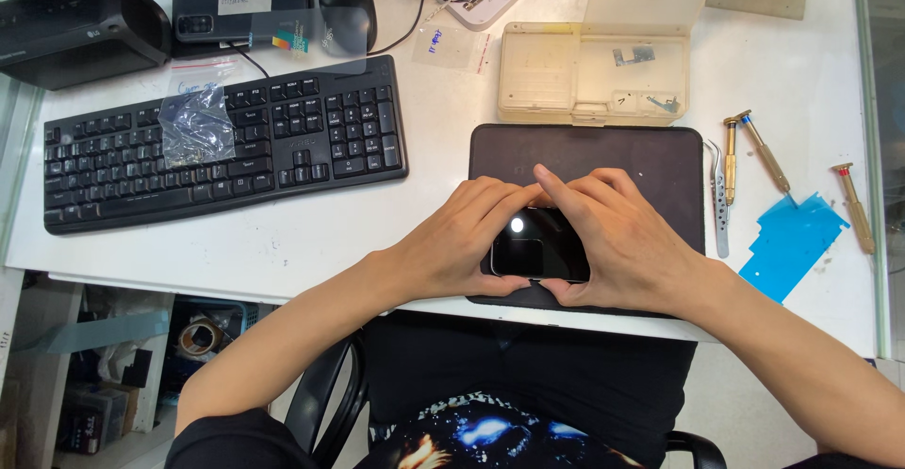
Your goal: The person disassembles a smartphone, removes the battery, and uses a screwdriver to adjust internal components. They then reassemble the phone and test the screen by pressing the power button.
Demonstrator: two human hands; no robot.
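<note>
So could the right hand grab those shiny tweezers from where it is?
Probably yes. The right hand is busy holding the dark phone with the left hand, but the tweezers lie just beside the mat, with nothing between.

Bare forearms, black trousers, patterned dark top.

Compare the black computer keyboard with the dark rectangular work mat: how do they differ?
The black computer keyboard lies slanted at the left; the dark rectangular work mat sits square at the desk's front edge. The keyboard carries a small clear plastic bag; the mat bears a glossy black phone gripped by both hands. Both rest on the white desk.
</note>
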